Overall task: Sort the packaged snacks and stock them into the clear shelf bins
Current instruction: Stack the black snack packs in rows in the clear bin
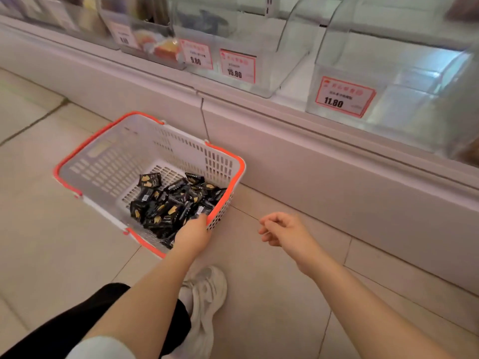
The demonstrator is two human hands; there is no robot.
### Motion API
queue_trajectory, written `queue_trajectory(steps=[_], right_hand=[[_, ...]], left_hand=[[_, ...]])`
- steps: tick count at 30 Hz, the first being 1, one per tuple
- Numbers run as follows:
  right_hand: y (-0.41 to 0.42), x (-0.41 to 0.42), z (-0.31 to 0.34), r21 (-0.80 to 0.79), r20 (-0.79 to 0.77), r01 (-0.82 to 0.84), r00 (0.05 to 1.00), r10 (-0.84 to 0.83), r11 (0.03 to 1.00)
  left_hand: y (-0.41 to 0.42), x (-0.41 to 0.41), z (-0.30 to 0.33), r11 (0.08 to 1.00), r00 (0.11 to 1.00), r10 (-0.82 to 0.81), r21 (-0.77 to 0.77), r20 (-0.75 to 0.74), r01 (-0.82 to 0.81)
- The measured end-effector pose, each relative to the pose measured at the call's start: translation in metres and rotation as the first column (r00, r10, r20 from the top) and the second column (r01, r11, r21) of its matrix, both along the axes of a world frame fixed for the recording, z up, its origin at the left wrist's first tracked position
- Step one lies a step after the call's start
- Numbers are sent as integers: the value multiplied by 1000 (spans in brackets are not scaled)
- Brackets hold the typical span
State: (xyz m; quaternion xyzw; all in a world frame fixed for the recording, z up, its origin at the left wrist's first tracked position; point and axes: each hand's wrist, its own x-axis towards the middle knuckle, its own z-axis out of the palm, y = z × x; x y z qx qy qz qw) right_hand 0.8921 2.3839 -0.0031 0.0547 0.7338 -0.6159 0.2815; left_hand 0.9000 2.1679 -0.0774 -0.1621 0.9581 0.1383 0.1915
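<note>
Below, the basket [145, 151] holds black snack packets [168, 203]; left grip [193, 235] reaches among them at 5 o'clock, its fingers hidden so I cannot tell its hold; right grip [282, 229] loosely curled, holding nothing.

The basket [108, 161] sits on the floor [46, 229] before the shelf [311, 156]; snack packets [171, 203] lie in it, bins [388, 81] above.

A pale tiled floor [51, 242] is seen, on which a white basket with orange rim [108, 161] is set beside the shelf base [311, 172]. 1 white sneaker [204, 301] is planted near the basket.
</note>
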Motion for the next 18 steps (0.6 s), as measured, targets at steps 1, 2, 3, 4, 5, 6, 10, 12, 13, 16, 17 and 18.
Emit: queue_trajectory(steps=[1,2,3,4,5,6,10,12,13,16,17,18], right_hand=[[-2,0,-4,17,18,3,1000,-4,1000],[-3,1,-7,39,31,8,999,-10,999],[-3,1,-9,58,39,14,999,-16,998],[-2,1,-11,72,41,20,999,-23,997],[-1,0,-12,80,40,27,999,-30,996],[0,-1,-12,82,40,36,998,-40,996],[2,-7,-3,66,38,117,992,-120,991],[6,-11,7,-5,50,185,982,-185,983],[10,-13,12,-36,51,214,976,-212,976],[31,-14,20,16,-7,226,974,-226,974],[43,-11,21,42,-20,244,970,-244,969],[57,-8,19,57,-18,275,962,-274,960]], left_hand=[[-1,-2,-3,1000,999,-22,2,-24,22],[-2,-5,-4,999,998,-43,-2,-52,43],[-2,-7,-4,998,995,-66,-5,-80,66],[-1,-11,-2,996,990,-88,-1,-114,88],[1,-15,3,994,981,-110,8,-158,112],[5,-18,9,990,969,-135,15,-208,141],[34,-19,43,963,907,-238,33,-348,266],[56,-10,53,946,884,-283,43,-372,321],[68,-4,56,936,875,-305,53,-377,349],[108,15,63,886,853,-364,144,-374,442],[122,21,67,861,842,-387,179,-376,475],[137,26,69,835,831,-410,211,-377,508]])
